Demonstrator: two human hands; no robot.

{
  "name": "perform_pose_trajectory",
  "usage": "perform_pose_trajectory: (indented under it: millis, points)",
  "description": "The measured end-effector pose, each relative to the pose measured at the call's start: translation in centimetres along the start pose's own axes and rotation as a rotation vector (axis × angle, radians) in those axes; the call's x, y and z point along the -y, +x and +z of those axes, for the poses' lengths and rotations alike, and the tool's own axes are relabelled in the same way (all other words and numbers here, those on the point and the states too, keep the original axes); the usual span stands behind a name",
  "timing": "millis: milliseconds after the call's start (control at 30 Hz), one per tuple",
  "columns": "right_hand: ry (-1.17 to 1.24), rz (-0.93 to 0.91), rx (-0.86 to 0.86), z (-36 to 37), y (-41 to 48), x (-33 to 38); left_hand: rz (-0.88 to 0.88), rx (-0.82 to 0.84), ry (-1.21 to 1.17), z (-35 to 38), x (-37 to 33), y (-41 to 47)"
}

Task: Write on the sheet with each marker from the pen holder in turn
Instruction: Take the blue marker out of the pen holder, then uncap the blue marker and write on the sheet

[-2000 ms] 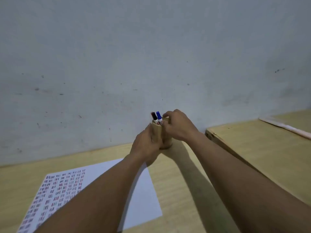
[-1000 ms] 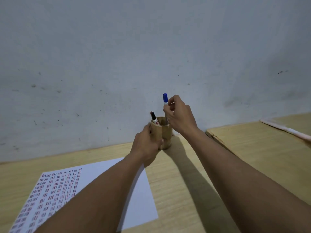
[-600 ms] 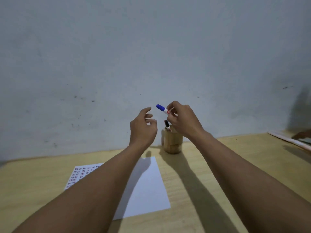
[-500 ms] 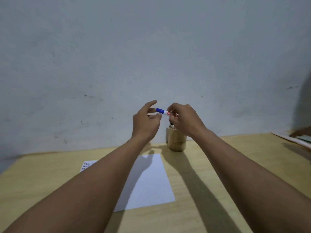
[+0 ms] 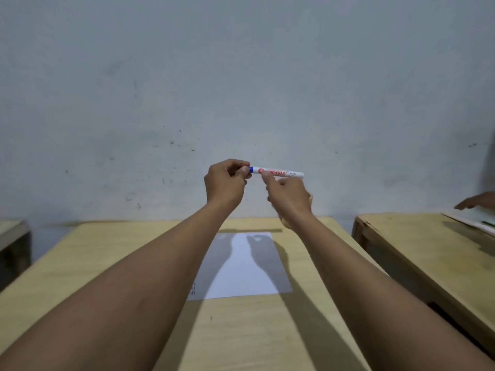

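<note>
- Above the pale wooden desk (image 5: pixel 107 263), out at arm's length before the grey wall, we hold the white-barrelled marker with the blue cap (image 5: pixel 277 172) level, its long axis running left to right.
- Our left hand (image 5: pixel 225 183) is closed round the blue cap end, thumb and fingers pinched over it so that only a sliver of blue shows.
- Our right hand (image 5: pixel 289 195) is loosely curled, its fingertips bearing up against the underside of the barrel near the red lettering; the plain tail end juts past it to the right.
- Since each hand has one end of that axis, we judge the coming move to be a straight pull apart along the barrel to uncap it.
- Below our forearms, the white sheet of paper (image 5: pixel 241 266) lies flat on the desk, well apart from the marker, a little red writing showing at its near left edge.
- We cannot see the pen holder clearly; it seems hidden behind our right wrist.
</note>
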State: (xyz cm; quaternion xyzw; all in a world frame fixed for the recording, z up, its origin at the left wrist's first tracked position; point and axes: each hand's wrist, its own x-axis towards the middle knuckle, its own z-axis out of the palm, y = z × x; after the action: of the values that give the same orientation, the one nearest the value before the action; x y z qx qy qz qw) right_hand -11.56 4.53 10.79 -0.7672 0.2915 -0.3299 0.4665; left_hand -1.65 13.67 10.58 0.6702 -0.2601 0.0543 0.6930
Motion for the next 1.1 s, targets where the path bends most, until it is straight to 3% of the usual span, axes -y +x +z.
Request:
perform_pose_trajectory:
  millis: [67,133,300,567,1100]
  points:
    - [0.456,0.291,0.173,0.9,-0.8,0.3,0.0,0.041,0.003,-0.9,0.1,-0.4]
    - [0.784,0.387,0.232,1.8,-1.0,0.3,-0.005,0.092,-0.006,-1.9,0.3,-0.8]
    - [1.069,0.415,0.26,4.2,-2.2,0.9,0.004,0.122,-0.003,-4.7,0.6,-1.3]
    - [1.081,0.354,0.249,7.0,-3.7,1.4,-0.039,0.081,0.109,-8.4,1.4,-1.6]
    - [0.603,0.24,0.297,11.7,-4.5,-0.9,-0.159,-0.062,0.565,-17.2,9.9,-2.8]
